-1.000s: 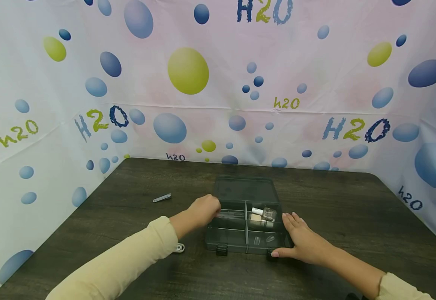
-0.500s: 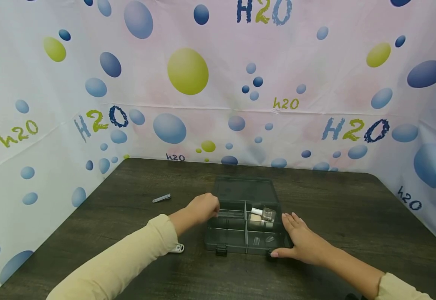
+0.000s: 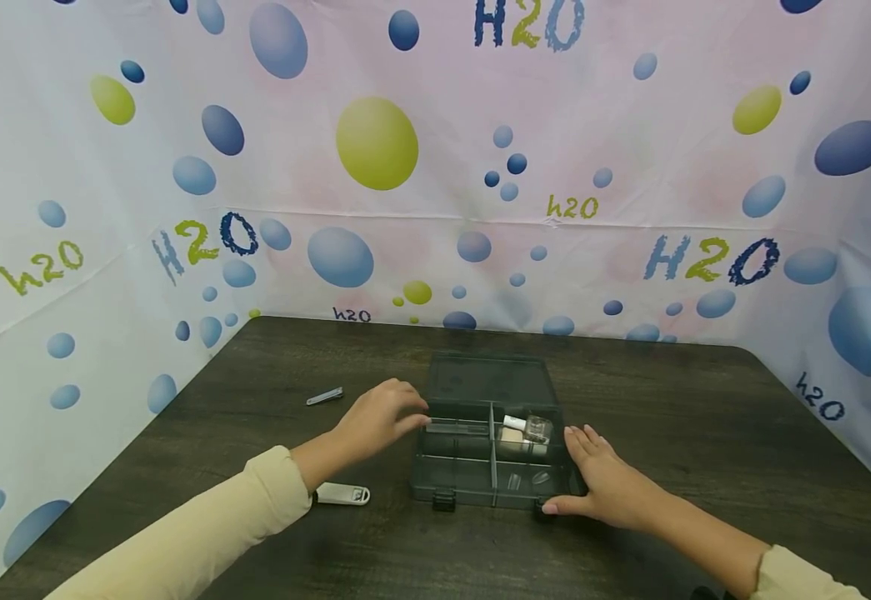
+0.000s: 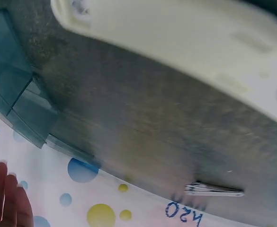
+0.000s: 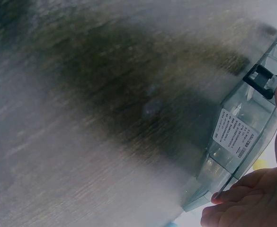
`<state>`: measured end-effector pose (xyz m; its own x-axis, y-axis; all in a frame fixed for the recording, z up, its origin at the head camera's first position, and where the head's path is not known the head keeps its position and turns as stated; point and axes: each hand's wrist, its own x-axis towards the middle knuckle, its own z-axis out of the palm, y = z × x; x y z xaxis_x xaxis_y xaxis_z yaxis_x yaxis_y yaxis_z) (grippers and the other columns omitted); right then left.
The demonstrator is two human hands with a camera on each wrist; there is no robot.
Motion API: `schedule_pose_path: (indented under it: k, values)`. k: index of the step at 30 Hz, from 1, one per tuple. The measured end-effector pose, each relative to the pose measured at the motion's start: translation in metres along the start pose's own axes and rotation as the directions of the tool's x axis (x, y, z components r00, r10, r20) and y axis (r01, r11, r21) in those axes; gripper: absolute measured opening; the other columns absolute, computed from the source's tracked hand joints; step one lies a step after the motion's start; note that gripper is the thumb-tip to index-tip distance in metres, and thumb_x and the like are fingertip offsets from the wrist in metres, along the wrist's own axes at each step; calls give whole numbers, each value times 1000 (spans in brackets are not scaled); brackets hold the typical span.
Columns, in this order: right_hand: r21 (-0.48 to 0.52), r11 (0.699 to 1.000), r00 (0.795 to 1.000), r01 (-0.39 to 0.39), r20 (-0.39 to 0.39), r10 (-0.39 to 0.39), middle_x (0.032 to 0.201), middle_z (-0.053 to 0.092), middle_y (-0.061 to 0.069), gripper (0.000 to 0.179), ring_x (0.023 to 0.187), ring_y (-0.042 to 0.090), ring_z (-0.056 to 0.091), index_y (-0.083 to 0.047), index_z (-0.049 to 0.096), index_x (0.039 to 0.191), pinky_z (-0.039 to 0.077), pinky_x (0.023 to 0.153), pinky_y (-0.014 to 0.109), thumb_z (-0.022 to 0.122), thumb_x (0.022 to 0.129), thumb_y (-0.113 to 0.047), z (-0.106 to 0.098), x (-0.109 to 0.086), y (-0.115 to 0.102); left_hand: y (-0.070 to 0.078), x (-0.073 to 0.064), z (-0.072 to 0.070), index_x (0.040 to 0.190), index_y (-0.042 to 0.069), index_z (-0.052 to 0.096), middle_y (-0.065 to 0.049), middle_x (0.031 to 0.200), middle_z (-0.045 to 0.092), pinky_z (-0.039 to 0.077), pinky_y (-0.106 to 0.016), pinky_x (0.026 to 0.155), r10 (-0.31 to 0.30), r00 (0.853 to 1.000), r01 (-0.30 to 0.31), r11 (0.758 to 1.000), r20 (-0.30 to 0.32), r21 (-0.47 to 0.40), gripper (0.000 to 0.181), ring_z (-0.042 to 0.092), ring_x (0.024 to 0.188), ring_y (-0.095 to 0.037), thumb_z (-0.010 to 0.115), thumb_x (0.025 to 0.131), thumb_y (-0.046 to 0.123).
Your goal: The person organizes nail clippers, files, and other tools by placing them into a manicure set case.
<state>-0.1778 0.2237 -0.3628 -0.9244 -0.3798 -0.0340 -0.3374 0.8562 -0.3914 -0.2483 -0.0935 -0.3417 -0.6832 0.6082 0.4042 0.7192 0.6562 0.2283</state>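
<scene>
A dark translucent box (image 3: pixel 453 497) lies on the table with its lid (image 3: pixel 489 379) folded back. A small clear bottle (image 3: pixel 537 428) and a white tube-like piece (image 3: pixel 513 422) lie in its back right compartment, near a beige item (image 3: pixel 511 439). Small clear pieces (image 3: pixel 540 477) rest in the front right compartment. My left hand (image 3: pixel 381 419) is at the box's left edge, fingers loosely bent, holding nothing visible; its fingers (image 4: pixel 8 201) show in the left wrist view. My right hand (image 3: pixel 609 486) rests against the front right corner, thumb near a black latch (image 5: pixel 261 81).
A metal nail clipper (image 3: pixel 325 397) lies on the table to the left of the box. A white elongated object (image 3: pixel 343 495) with a ringed end lies nearer, partly behind my left sleeve. A printed sheet (image 3: pixel 435 167) hangs along the table's far side. A label (image 5: pixel 234 133) is on the box.
My left hand has drawn back left out of the box's back left compartment and its fingers have loosened. More of the white object shows. My right hand and the box stay put.
</scene>
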Motion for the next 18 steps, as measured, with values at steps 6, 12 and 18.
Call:
schedule_pose_path:
  k: [6, 12, 18]
  values:
    - [-8, 1000, 1000, -5, -1, 5, 145, 24, 35, 111, 134, 54, 15, 15, 25, 140, 26, 102, 66, 66, 72, -62, 0, 1, 0, -6, -17, -6, 100, 9, 71, -3, 99, 69, 53, -35, 81, -20, 996, 17, 999, -87, -32, 22, 63, 95, -19, 69, 82, 23]
    - [-12, 1000, 1000, 4, -5, -4, 145, 25, 35, 111, 134, 54, 15, 15, 25, 140, 25, 102, 66, 66, 71, -63, 0, 1, 1, -15, -35, -9, 103, 10, 69, -3, 101, 69, 53, -36, 81, -55, 992, 50, 997, -110, -52, 25, 65, 95, -20, 70, 82, 24]
    - [-16, 1000, 1000, 10, -6, -10, 145, 24, 35, 111, 134, 54, 15, 15, 25, 140, 24, 102, 66, 65, 72, -63, 1, 1, 1, -23, -52, -13, 104, 8, 69, -3, 103, 68, 54, -35, 80, -111, 988, 101, 990, -108, -96, 29, 65, 96, -20, 71, 80, 26]
